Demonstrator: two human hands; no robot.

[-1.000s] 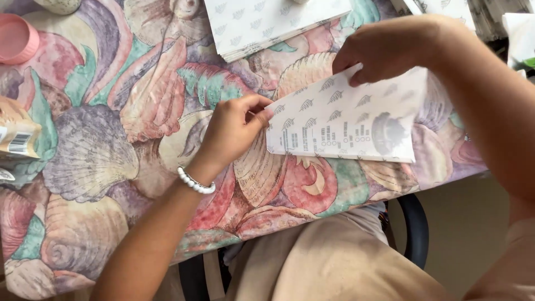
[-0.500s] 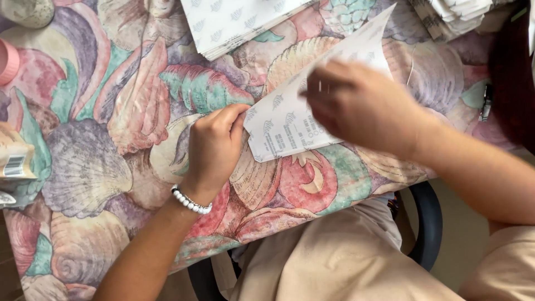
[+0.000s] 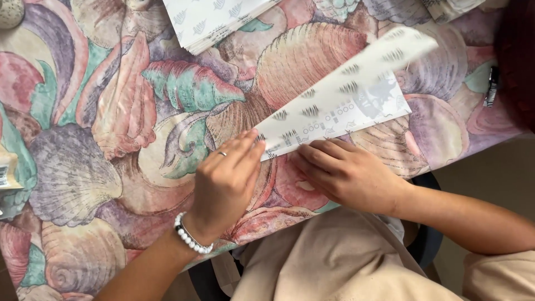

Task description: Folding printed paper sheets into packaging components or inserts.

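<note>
A white printed paper sheet (image 3: 340, 103) lies folded and slanted on the shell-patterned tablecloth (image 3: 111, 139), its far end blurred and lifted. My left hand (image 3: 225, 184), with a ring and a white bead bracelet, presses its fingertips on the sheet's near left corner. My right hand (image 3: 348, 175) rests flat along the sheet's lower edge, fingers pointing left, touching the paper.
A stack of similar white printed sheets (image 3: 214, 19) lies at the table's far edge. More paper (image 3: 451, 6) sits at the top right. A dark object (image 3: 515, 61) with a small black clip (image 3: 491, 86) is at the right. A packet (image 3: 6, 178) pokes in at the left edge.
My right hand came down from above the sheet to its lower edge. The sheet has swung to a slant, and my left hand now pins its corner.
</note>
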